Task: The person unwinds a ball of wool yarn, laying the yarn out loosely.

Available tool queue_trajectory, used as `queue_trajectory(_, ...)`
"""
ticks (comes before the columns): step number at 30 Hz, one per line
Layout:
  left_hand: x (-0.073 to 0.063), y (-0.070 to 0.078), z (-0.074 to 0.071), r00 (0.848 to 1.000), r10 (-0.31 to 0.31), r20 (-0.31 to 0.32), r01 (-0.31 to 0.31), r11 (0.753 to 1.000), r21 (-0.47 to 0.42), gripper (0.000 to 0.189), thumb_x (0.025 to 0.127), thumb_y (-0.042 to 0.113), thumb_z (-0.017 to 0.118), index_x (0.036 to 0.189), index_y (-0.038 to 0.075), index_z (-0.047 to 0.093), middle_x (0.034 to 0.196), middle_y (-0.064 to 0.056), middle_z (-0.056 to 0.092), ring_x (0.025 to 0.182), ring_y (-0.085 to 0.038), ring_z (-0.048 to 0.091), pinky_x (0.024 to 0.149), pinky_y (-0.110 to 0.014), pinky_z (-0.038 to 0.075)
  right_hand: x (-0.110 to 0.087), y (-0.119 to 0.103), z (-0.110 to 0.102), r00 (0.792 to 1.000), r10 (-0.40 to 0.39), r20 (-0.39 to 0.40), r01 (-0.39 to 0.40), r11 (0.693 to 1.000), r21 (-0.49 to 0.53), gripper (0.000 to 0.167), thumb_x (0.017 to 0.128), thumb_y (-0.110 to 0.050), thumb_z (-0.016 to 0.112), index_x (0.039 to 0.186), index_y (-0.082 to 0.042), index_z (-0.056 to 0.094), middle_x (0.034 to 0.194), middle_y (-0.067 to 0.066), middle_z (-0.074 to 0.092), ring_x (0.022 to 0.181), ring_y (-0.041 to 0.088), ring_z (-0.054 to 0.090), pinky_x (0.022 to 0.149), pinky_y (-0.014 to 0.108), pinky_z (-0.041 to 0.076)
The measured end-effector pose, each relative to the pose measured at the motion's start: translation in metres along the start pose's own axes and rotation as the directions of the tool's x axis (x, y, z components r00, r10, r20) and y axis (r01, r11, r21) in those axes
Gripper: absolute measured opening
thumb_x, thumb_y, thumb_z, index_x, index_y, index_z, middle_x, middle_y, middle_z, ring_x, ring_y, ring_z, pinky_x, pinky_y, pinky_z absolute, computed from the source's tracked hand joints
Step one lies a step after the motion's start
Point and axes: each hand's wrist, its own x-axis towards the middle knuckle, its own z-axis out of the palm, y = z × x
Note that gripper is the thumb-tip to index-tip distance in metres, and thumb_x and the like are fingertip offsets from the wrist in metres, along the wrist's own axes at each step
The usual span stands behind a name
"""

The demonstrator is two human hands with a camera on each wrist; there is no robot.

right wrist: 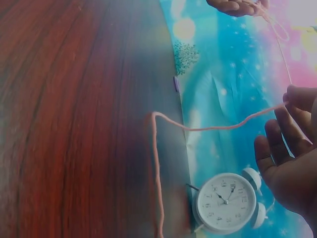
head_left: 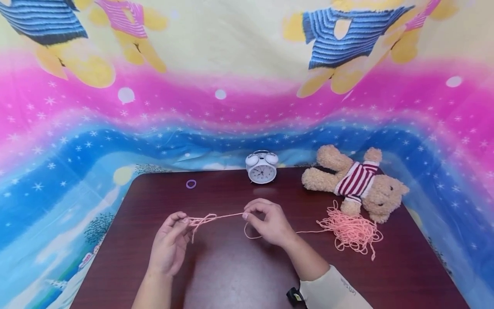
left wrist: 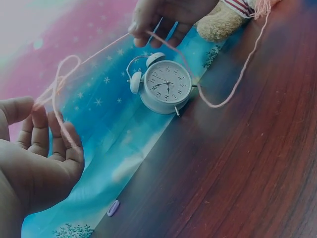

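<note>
Between thumb and fingertips my left hand (head_left: 170, 244) pinches a looped bunch of pink yarn (head_left: 203, 220), and a short end dangles below it. My right hand (head_left: 270, 223) pinches the same strand between thumb and index finger, so the yarn runs nearly straight from one hand to the other. In the left wrist view a loop (left wrist: 69, 64) stands above the left fingers. From the right hand the strand sags and runs along the table to a loose pile of pink yarn (head_left: 353, 231) on the right.
A white alarm clock (head_left: 262, 167) stands at the back middle of the dark wooden table (head_left: 224, 274). A purple ring (head_left: 191, 184) lies at the back left. The teddy bear (head_left: 356, 180) in a striped shirt lies on its side beside the yarn pile. Printed cloth (head_left: 216, 111) hangs behind.
</note>
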Motion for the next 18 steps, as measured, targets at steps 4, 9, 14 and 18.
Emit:
queue_trajectory(4,0.001,0.004,-0.005,0.999,0.025,-0.03,-0.026,0.999,-0.032,0.01,0.106,0.004,0.054,0.108,0.012,0.059,0.096,0.001,0.068,0.089,-0.012,0.067,0.081,-0.027,0.055,-0.003,0.002,-0.01,1.0,0.003,-0.014,-0.004,1.0,-0.017,0.009,0.093,-0.014,0.079,0.088,-0.021,0.077,0.103,-0.009,0.072,0.102,0.009,0.066,0.082,0.032,0.056)
queue_trajectory(9,0.002,0.009,-0.012,0.998,0.062,-0.028,-0.064,0.993,-0.095,0.012,0.107,0.002,0.053,0.106,0.011,0.061,0.095,-0.002,0.069,0.089,-0.014,0.067,0.081,-0.027,0.055,-0.01,0.008,-0.028,0.999,-0.013,-0.044,0.012,0.999,-0.037,0.01,0.093,-0.013,0.078,0.087,-0.02,0.076,0.103,0.001,0.074,0.103,0.012,0.068,0.09,0.032,0.054)
queue_trajectory(14,0.001,0.013,-0.018,0.997,0.075,-0.02,-0.077,0.988,-0.135,0.014,0.107,0.001,0.051,0.106,0.01,0.062,0.095,-0.004,0.069,0.091,-0.016,0.067,0.082,-0.028,0.056,-0.018,0.016,-0.05,0.997,0.016,-0.071,-0.021,0.998,-0.065,0.014,0.093,-0.013,0.078,0.084,-0.022,0.074,0.104,-0.002,0.074,0.104,0.012,0.068,0.094,0.032,0.053)
queue_trajectory(18,0.001,0.014,-0.02,0.997,0.074,-0.031,-0.077,0.988,-0.131,0.015,0.107,0.001,0.051,0.106,0.011,0.062,0.096,-0.002,0.07,0.091,-0.015,0.067,0.083,-0.028,0.055,-0.025,0.02,-0.068,0.994,0.047,-0.094,-0.055,0.995,-0.085,0.009,0.094,-0.015,0.078,0.087,-0.02,0.075,0.105,-0.006,0.073,0.105,0.012,0.067,0.095,0.028,0.052)
